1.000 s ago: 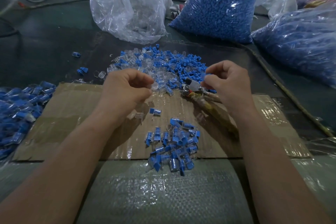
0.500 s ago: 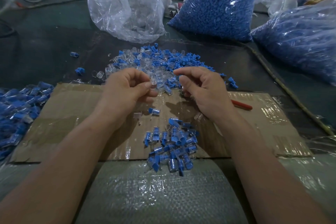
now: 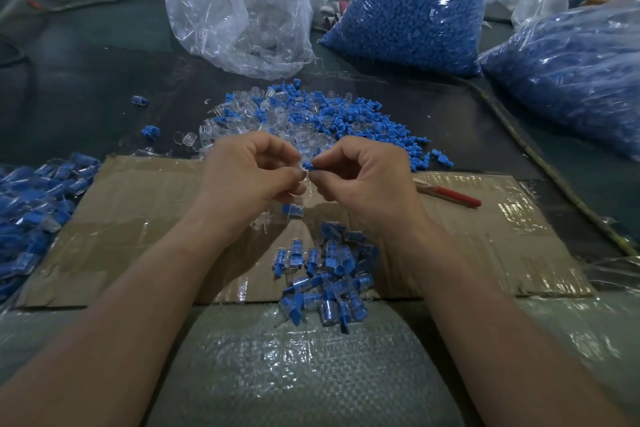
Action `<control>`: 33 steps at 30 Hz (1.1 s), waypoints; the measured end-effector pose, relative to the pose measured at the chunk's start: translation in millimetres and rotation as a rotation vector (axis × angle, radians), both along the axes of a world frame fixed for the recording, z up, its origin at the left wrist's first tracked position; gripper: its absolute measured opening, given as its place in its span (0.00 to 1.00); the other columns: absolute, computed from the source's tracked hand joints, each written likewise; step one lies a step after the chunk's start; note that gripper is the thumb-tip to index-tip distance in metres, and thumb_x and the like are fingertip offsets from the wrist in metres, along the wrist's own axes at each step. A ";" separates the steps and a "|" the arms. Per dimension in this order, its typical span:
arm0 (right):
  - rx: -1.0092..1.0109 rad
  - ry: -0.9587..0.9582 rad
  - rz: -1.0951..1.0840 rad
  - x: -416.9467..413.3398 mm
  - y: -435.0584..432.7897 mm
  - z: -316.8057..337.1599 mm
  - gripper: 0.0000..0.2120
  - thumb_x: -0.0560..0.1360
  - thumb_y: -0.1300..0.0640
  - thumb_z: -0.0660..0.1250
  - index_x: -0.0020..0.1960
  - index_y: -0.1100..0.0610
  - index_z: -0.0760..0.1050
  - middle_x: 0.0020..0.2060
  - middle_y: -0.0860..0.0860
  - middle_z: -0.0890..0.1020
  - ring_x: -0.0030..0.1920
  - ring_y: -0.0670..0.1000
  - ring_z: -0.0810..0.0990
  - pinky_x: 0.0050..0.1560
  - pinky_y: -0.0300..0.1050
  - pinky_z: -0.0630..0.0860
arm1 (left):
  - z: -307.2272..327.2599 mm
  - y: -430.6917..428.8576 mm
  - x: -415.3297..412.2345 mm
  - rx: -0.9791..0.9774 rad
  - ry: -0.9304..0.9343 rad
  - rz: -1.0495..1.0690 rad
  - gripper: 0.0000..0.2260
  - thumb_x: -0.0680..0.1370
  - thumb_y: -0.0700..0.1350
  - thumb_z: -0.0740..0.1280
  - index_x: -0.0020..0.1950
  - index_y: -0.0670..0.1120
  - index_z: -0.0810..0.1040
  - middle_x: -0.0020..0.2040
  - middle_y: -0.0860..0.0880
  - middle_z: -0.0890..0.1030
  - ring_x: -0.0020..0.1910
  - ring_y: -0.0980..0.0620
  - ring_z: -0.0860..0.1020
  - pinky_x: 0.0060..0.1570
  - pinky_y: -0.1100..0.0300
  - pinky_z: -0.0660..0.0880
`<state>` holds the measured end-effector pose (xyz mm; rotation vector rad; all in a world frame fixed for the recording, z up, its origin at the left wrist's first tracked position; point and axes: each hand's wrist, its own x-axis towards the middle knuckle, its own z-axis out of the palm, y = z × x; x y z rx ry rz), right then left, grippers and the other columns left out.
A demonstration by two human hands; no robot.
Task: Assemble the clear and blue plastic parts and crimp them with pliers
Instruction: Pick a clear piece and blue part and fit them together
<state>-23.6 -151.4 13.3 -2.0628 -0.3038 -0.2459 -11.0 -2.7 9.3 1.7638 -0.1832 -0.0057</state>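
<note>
A small blue part [image 3: 309,166] is pinched between thumb and forefinger of the right hand [image 3: 367,180], and what appears to be a clear part [image 3: 302,175] is pinched in the fingertips of the left hand [image 3: 249,177]; the hands are held tip to tip, so the two parts meet between them. Both pieces are judged to be light, stiff and smooth (easily flicked away if squeezed off-centre), so each is best taken by its sides, with the mating end left free. The clear shell may crack if crimped hard. The pliers [image 3: 453,197] are laid just right of the right hand on the cardboard [image 3: 138,218], only the red handle being shown. A loose pile [image 3: 311,118] is spread on the counter [image 3: 86,80] just beyond the hands, and a heap of joined pieces [image 3: 325,274] is gathered below them at the cardboard's near edge. More open cardboard is seen left of the left hand.
</note>
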 end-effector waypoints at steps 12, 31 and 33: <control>-0.013 0.007 0.014 -2.1 -2.3 0.2 0.07 0.68 0.60 0.73 0.38 0.51 0.77 0.33 0.46 0.80 0.32 0.42 0.79 0.37 0.37 0.79 | 0.8 1.2 -1.7 0.051 -0.061 -0.030 0.08 0.70 0.36 0.72 0.41 0.49 0.79 0.34 0.50 0.83 0.30 0.55 0.81 0.31 0.67 0.78; 0.195 -0.014 0.120 2.4 -4.7 -4.0 0.10 0.66 0.62 0.74 0.42 0.49 0.78 0.35 0.43 0.82 0.39 0.43 0.82 0.42 0.35 0.78 | 6.1 1.3 -5.1 -0.144 0.043 -0.089 0.05 0.66 0.38 0.72 0.41 0.42 0.81 0.34 0.44 0.83 0.29 0.53 0.80 0.29 0.66 0.76; 0.188 -0.008 0.139 2.2 -5.1 -4.6 0.10 0.66 0.62 0.74 0.42 0.50 0.78 0.35 0.43 0.82 0.39 0.43 0.82 0.42 0.35 0.78 | 5.6 2.1 -4.2 -0.168 0.079 -0.089 0.03 0.67 0.37 0.71 0.39 0.42 0.80 0.31 0.45 0.82 0.27 0.53 0.79 0.27 0.66 0.76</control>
